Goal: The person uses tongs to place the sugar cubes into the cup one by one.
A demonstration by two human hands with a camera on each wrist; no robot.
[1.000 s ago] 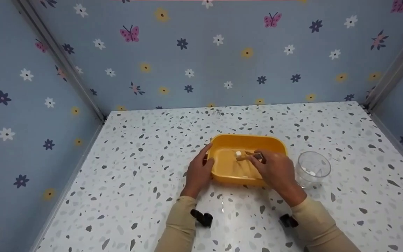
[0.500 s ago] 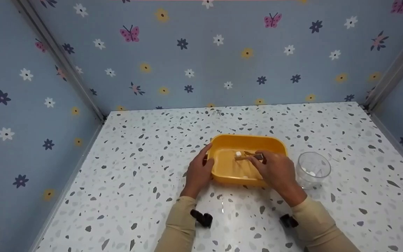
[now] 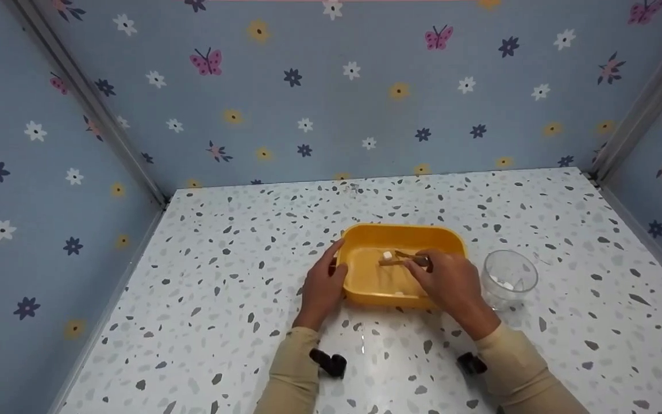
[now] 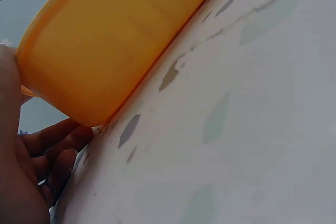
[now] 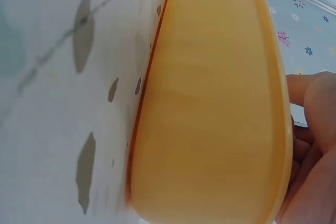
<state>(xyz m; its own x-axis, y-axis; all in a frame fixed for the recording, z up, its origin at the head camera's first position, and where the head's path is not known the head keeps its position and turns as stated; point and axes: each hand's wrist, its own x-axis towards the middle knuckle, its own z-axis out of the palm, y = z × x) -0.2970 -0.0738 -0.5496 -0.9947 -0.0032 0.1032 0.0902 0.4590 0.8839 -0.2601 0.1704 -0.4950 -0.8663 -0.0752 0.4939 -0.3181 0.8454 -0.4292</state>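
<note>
My left hand (image 3: pixel 322 287) holds the left end of a yellow plastic tub (image 3: pixel 360 282), thumb at the rim and fingers along the outer wall. In the left wrist view, the lower fingers (image 4: pixel 58 150) are bent beside the tub's corner. My right hand (image 3: pixel 451 284) reaches over the near right rim and pinches small wooden tongs (image 3: pixel 405 260), whose two arms stand apart. A white cube (image 3: pixel 387 255) lies on the tub floor right by the tong tips. Another small white piece (image 3: pixel 399 294) shows near the front wall. The right wrist view shows mostly the tub's outer wall, hiding the tongs.
A clear glass (image 3: pixel 510 279) with several white pieces at its bottom stands just right of the tub, close to my right hand. The speckled white tabletop (image 3: pixel 239 276) runs back to a flowered blue wall (image 3: pixel 331 103), with side panels left and right.
The tong tips shift slightly left, one arm now reaching past the near side of the white cube. The head view tilts a little; my left hand stays on the tub.
</note>
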